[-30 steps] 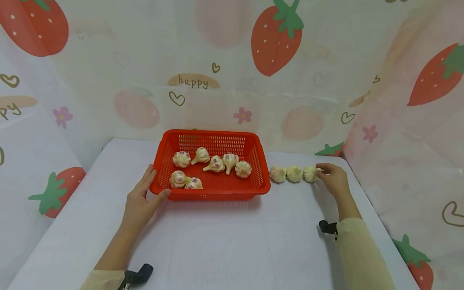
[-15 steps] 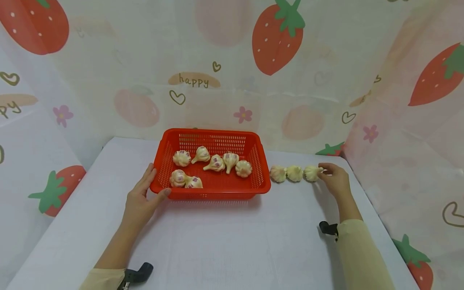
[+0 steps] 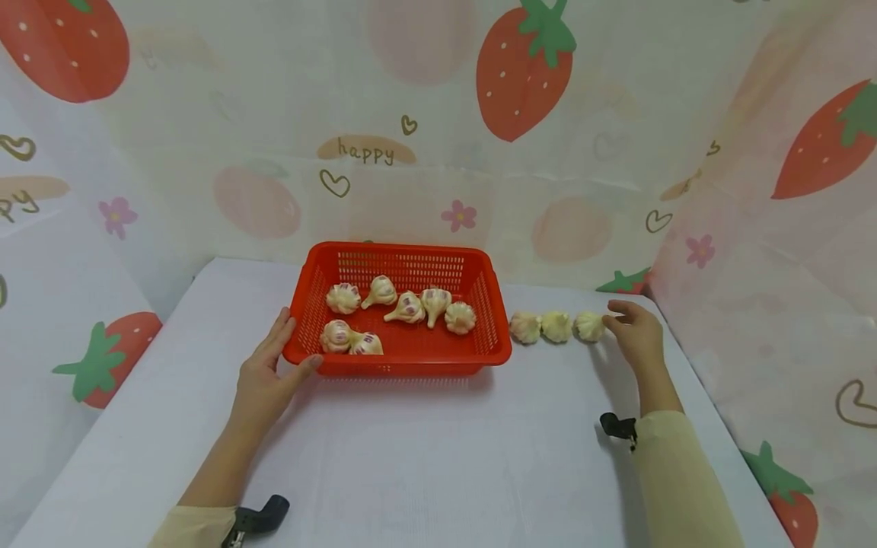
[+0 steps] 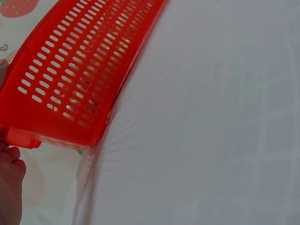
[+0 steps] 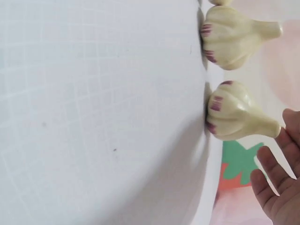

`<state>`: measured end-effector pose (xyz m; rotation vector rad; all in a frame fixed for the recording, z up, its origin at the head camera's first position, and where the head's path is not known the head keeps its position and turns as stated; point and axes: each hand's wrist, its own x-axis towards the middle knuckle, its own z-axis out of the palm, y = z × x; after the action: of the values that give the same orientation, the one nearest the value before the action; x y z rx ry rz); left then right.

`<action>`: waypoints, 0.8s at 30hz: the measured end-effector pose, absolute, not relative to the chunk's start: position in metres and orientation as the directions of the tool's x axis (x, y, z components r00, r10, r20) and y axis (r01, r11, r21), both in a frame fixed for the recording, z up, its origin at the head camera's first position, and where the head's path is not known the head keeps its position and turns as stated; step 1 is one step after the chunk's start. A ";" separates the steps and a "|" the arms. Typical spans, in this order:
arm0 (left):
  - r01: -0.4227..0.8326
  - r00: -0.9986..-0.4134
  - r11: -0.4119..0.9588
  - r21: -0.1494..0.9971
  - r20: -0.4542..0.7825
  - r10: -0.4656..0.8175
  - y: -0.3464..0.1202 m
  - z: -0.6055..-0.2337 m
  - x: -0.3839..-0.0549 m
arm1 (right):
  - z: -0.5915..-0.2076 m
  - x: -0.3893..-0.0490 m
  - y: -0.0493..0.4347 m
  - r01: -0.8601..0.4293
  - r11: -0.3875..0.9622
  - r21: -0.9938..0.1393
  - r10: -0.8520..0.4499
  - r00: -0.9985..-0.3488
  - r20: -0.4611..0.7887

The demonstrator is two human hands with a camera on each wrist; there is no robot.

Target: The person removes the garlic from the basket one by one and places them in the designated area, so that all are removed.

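Note:
My left hand (image 3: 263, 380) holds the left end of a red plastic basket (image 3: 418, 365), thumb at its front corner. Several garlic bulbs lie inside, one of them a bulb (image 3: 460, 318) near the right wall. To the right of the basket, three more stand in a row on the table: a near-basket bulb (image 3: 525, 328), a middle bulb (image 3: 556, 327) and an end bulb (image 3: 589, 327). Beside the end bulb is my right hand (image 3: 639, 339), thumb and forefinger parted. In the right wrist view, its fingertips are right at that bulb's stem (image 5: 265, 126).
The white-covered table (image 3: 425, 457) extends in front of the basket. A strawberry-print cloth (image 3: 438, 114) stands behind it and along both sides. Black wrist mounts (image 3: 263, 517) are worn at the cuffs.
The thumb and forefinger of my right hand have come apart and let go of the end garlic bulb's stem, the hand shifting slightly right. My left hand and the basket stay put.

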<state>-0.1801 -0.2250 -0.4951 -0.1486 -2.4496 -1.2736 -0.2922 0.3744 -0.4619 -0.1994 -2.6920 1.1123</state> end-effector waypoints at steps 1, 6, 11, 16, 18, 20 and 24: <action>0.262 -0.925 0.583 0.769 0.373 -0.077 -0.225 -0.496 -0.180 | -0.461 -0.291 0.375 0.043 0.705 -0.708 0.217 -0.963 0.158; 0.278 -0.919 0.575 0.770 0.386 -0.073 -0.225 -0.498 -0.180 | -0.458 -0.287 0.373 0.026 0.689 -0.725 0.270 -0.937 0.222; 0.279 -0.919 0.580 0.765 0.388 -0.070 -0.226 -0.497 -0.181 | -0.454 -0.283 0.361 -0.003 0.652 -0.758 0.346 -0.888 0.301; 0.276 -0.919 0.581 0.766 0.387 -0.074 -0.227 -0.496 -0.181 | -0.447 -0.279 0.343 -0.076 0.617 -0.783 0.368 -0.852 0.373; 0.275 -0.919 0.579 0.768 0.387 -0.076 -0.227 -0.497 -0.180 | -0.442 -0.277 0.335 -0.092 0.596 -0.798 0.363 -0.855 0.370; 0.277 -0.918 0.578 0.768 0.389 -0.077 -0.226 -0.497 -0.181 | -0.437 -0.274 0.328 -0.100 0.571 -0.815 0.345 -0.872 0.348; 0.280 -0.917 0.577 0.768 0.392 -0.077 -0.226 -0.498 -0.181 | -0.425 -0.268 0.311 -0.106 0.532 -0.840 0.295 -0.907 0.301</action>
<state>-0.1810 -0.2257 -0.4976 -0.1644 -2.4272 -1.2788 -0.2679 0.3115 -0.4255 -0.1547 -2.3647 1.3371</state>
